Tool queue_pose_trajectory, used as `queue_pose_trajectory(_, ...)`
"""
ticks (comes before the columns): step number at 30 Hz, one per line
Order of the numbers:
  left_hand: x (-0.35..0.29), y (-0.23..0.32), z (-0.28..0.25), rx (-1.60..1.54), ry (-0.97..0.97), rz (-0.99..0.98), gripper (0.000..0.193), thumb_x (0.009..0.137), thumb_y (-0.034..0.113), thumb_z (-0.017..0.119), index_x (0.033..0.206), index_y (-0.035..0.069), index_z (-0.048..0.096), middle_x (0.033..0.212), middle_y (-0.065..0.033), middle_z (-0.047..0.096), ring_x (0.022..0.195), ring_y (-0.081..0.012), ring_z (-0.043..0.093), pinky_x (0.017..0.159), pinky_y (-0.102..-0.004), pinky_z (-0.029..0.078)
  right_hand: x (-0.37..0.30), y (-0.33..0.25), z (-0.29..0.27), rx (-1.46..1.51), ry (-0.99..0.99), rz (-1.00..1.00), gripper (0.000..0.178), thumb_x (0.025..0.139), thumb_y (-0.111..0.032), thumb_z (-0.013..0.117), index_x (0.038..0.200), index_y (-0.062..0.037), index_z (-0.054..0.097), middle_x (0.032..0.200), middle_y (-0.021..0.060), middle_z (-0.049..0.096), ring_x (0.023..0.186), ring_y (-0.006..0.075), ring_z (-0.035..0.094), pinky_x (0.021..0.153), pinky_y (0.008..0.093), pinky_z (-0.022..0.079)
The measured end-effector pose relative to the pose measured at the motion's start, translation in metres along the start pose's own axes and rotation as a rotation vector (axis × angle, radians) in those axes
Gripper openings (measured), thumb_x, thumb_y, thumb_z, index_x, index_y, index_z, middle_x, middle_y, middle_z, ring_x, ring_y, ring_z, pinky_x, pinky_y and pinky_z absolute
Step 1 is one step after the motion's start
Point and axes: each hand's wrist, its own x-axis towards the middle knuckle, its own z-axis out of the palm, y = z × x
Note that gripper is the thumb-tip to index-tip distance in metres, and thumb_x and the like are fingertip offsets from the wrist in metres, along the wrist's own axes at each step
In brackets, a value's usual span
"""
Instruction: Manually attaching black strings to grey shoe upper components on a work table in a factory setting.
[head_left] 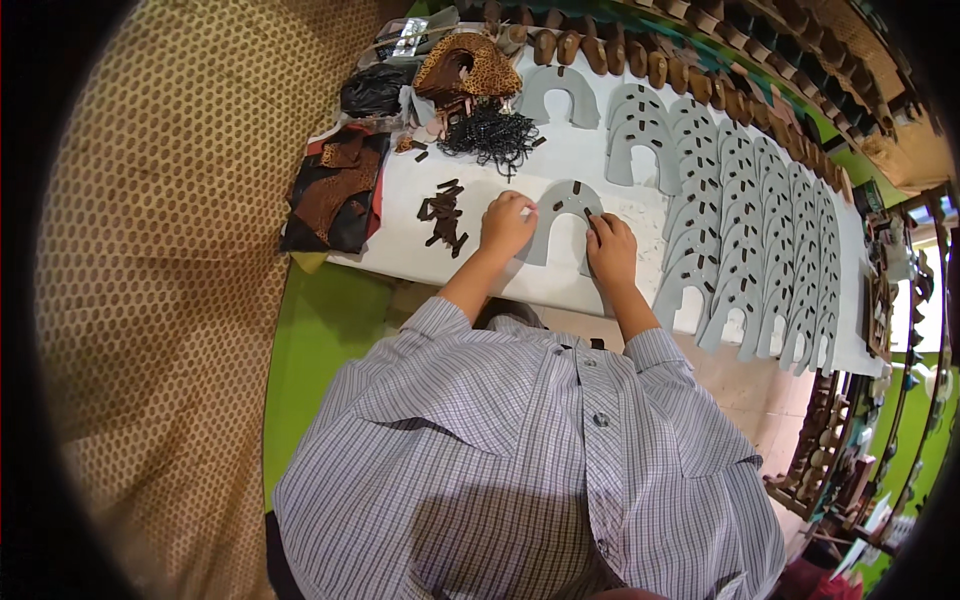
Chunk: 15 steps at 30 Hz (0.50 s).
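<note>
A grey U-shaped piece (574, 200) lies in front of me on the white tabletop, its curve pointing away and small dark strips on it. At its left edge is my left hand (508, 225), thumb and fingers pinched together; whatever is between them is too small to make out. My right hand (612, 248) rests over the piece's right leg, its fingertips closed on a small dark strip (591, 214) against the grey surface. Left of my left hand lies a loose pile of dark strips (441, 215).
Rows of overlapping grey U-shaped pieces (692, 225) cover the table's right side. Brown shoe-shaped forms (615, 50) line the far edge. At left are a black stringy tangle (490, 135), leopard-print pieces (465, 65), a black bag (377, 90) and folded material (338, 190). A patterned curtain (180, 250) hangs left.
</note>
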Motion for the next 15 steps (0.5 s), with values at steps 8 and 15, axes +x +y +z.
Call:
queue_pose_trajectory(8, -0.041, 0.025, -0.029, 0.277, -0.194, 0.050, 0.033, 0.070, 0.029, 0.070, 0.100, 0.014, 0.065, 0.116, -0.0082, 0.054, 0.109, -0.0309, 0.047, 0.091, -0.0437, 0.037, -0.010, 0.011, -0.014, 0.186, -0.063, 0.057, 0.036, 0.072, -0.025, 0.069, 0.103, -0.0078, 0.063, 0.107, 0.0107, 0.058, 0.101, 0.0287, 0.053, 0.087, 0.0388, 0.041)
queue_pose_trajectory(15, -0.054, -0.001, -0.039, 0.379, -0.185, 0.364, 0.026, 0.067, 0.033, 0.072, 0.091, 0.022, 0.070, 0.123, -0.0030, 0.052, 0.119, -0.0243, 0.041, 0.096, -0.0470, 0.025, -0.035, 0.011, -0.046, -0.001, -0.205, -0.120, 0.042, 0.064, -0.033, 0.074, 0.101, -0.0132, 0.066, 0.108, 0.0047, 0.058, 0.110, 0.0254, 0.048, 0.097, 0.0433, 0.031)
